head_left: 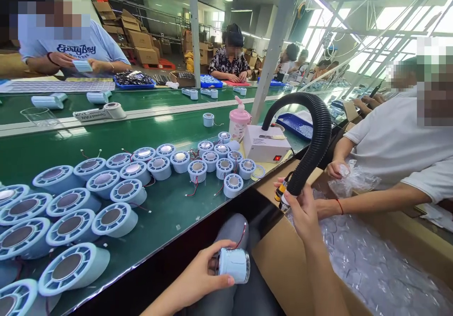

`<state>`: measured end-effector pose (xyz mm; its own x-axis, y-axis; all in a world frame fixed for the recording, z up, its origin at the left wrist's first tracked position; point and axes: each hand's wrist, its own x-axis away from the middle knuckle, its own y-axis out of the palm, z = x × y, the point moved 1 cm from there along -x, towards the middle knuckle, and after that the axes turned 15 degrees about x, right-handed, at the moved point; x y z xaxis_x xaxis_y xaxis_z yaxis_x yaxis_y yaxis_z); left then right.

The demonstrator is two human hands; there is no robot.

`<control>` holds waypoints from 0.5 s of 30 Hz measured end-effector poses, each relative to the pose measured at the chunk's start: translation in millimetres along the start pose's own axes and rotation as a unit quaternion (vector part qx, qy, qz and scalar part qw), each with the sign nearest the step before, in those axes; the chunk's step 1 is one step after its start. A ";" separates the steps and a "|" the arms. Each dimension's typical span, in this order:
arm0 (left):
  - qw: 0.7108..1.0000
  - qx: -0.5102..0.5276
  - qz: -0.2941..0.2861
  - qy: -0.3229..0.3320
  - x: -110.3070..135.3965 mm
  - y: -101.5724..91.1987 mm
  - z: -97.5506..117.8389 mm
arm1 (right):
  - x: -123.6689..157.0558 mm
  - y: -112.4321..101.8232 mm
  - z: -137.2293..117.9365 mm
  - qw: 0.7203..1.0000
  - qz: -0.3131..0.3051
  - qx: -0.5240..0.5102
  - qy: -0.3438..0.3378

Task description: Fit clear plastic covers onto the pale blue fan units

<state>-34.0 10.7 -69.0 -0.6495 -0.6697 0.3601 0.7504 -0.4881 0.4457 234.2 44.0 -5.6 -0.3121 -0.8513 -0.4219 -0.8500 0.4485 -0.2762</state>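
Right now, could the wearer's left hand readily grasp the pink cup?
Probably not: the left hand holds a blue cylinder, and other blue cylinders stand between it and the pink cup.

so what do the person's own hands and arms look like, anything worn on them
The left hand and right hand are ungloved, with no rings, watch or bracelet visible. The left forearm and right forearm are bare as far as they show, with no sleeves in view.

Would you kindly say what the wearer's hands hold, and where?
The left hand holds a light-blue plastic cylinder by its sides; the right hand holds a ribbed black hose near its lower end.
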 end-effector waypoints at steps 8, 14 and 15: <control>0.999 0.004 -0.005 0.035 15.5 17.9 42.3 | 75.1 -17.3 -36.2 0.975 0.088 0.168 -0.120; 0.998 0.003 -0.054 0.045 5.7 29.0 59.1 | 99.9 -9.3 -36.6 0.978 -0.031 0.203 -0.032; 0.998 0.009 -0.055 0.040 -0.8 28.5 57.3 | 96.9 -9.9 -27.4 0.978 0.031 0.205 -0.005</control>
<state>-19.1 29.4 -9.7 -0.7149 -0.6557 0.2428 0.6727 -0.5505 0.4944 200.7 -50.4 -20.2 -0.3513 -0.8174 -0.4565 -0.5874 0.5721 -0.5724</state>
